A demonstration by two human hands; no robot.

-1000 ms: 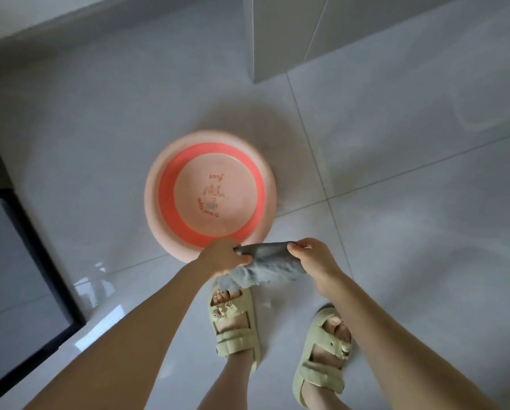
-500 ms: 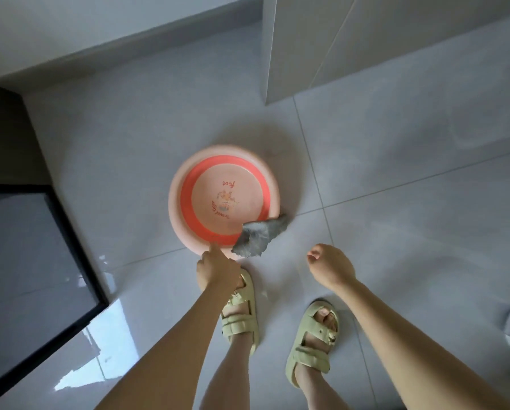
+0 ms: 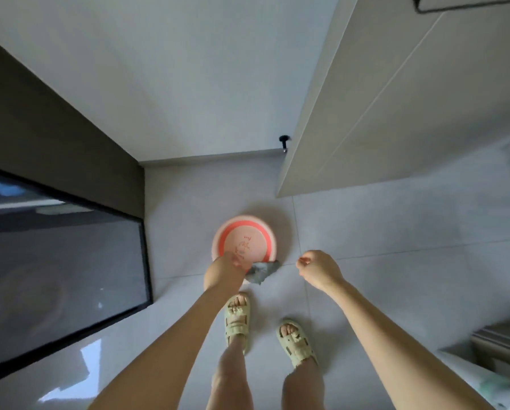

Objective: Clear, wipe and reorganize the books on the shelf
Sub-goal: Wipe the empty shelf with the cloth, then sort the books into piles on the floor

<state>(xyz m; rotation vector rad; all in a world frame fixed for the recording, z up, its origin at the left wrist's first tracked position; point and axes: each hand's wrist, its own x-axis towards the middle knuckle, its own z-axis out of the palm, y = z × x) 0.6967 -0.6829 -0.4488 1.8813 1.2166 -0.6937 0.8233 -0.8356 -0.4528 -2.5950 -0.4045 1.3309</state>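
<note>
Cloth at the basin, shelf wipe ahead

My left hand overlaps the basin rim beside the cloth; I cannot tell its grip. My right hand hangs loosely curled, empty. Next, probably: take the cloth to the unseen shelf.

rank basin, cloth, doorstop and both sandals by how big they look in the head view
1. basin
2. left sandal and right sandal: alike, so unranked; they are nearer the camera, which may flatter them
3. cloth, bunched
4. doorstop, smallest and farthest away
</note>
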